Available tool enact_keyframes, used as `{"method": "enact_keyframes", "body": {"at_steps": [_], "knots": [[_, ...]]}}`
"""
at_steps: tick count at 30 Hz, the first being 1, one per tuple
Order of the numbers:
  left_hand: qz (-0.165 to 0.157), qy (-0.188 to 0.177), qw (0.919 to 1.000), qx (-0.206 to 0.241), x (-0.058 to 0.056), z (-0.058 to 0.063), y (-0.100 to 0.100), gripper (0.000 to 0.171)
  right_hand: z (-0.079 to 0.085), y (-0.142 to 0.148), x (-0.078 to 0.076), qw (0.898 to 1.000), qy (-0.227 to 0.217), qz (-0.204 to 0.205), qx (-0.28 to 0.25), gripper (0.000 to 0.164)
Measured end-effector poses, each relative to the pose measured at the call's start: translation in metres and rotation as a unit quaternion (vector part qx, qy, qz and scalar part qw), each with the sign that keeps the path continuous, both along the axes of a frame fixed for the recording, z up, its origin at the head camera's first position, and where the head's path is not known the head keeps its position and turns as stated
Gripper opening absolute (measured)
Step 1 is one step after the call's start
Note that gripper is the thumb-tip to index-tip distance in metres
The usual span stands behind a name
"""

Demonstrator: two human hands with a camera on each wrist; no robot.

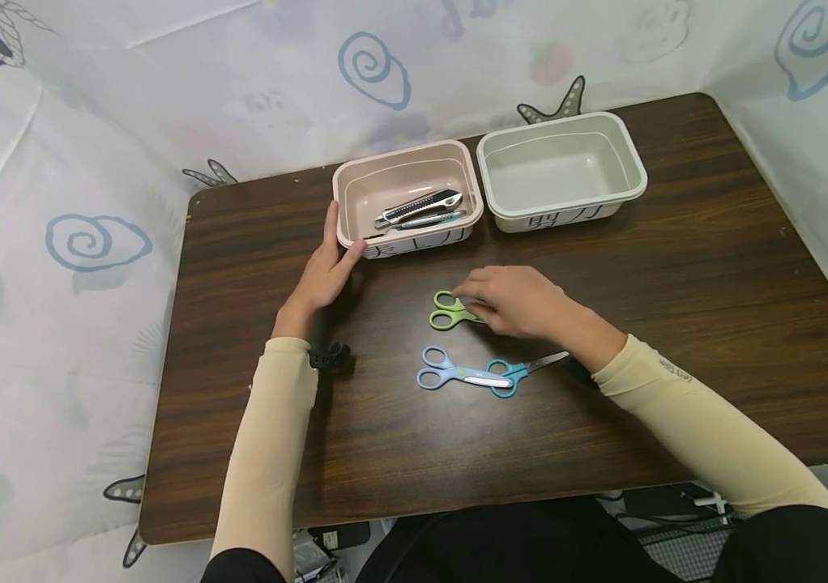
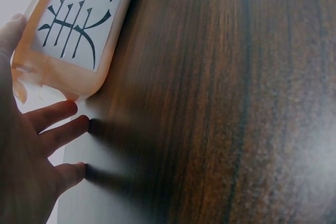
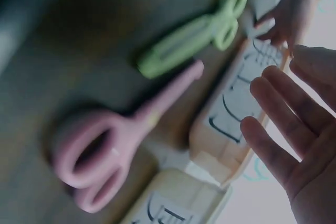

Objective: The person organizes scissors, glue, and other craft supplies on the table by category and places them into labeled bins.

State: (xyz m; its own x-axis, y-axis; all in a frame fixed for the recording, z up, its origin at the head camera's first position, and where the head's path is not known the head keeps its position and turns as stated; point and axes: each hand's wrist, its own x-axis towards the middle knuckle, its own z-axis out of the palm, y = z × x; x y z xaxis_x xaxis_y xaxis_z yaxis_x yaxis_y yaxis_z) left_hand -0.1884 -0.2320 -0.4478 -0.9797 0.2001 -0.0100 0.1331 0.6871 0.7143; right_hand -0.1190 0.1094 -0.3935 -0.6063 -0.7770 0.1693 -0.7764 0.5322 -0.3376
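My left hand rests on the near left corner of the pink bin, thumb at the front rim and straight fingers against its side. Inside the bin lie a utility knife and slim pen-like tools. Over the green scissors hovers my right hand, its fingers loosely bent around nothing. The right wrist view shows pink scissors beside the green pair; the head view hides them behind the hand. Closer to me, light blue scissors overlap the handles of teal scissors.
A pale grey bin, with nothing seen inside, stands right of the pink one at the table's back edge. Both bins carry paper labels on the front. The dark wooden table meets a patterned curtain behind.
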Motion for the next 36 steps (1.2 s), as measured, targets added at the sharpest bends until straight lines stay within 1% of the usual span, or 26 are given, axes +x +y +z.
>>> {"method": "enact_keyframes", "body": {"at_steps": [4,9,15,18,21,25,28,36], "knots": [[-0.001,-0.001,1.0,0.002,0.0,0.0,0.0,0.083,-0.012,0.002,0.017,1.0,-0.009,0.006,0.007,0.026],[-0.002,0.0,1.0,0.0,0.0,-0.001,0.0,0.083,-0.025,0.003,0.036,0.999,-0.024,0.028,0.003,0.025],[0.001,0.001,1.0,0.002,0.0,-0.002,-0.001,0.083,-0.035,0.005,0.054,0.998,-0.053,0.026,0.015,0.024],[0.001,-0.001,1.0,0.001,0.0,-0.002,0.0,0.084,-0.038,0.005,0.059,0.998,-0.057,0.024,0.015,0.026],[0.002,-0.003,1.0,0.001,0.0,-0.001,0.0,0.084,-0.039,0.006,0.063,0.998,-0.062,0.025,0.012,0.032],[0.001,-0.001,1.0,0.002,0.0,-0.001,0.0,0.084,-0.041,0.005,0.065,0.998,-0.051,0.022,0.013,0.041],[0.0,-0.001,1.0,0.003,0.0,-0.001,0.0,0.084,-0.043,0.003,0.068,0.999,-0.035,0.023,0.015,0.044],[0.001,-0.006,1.0,0.003,0.0,0.0,0.0,0.084,-0.047,-0.002,0.075,1.0,-0.011,0.02,0.013,0.033]]}}
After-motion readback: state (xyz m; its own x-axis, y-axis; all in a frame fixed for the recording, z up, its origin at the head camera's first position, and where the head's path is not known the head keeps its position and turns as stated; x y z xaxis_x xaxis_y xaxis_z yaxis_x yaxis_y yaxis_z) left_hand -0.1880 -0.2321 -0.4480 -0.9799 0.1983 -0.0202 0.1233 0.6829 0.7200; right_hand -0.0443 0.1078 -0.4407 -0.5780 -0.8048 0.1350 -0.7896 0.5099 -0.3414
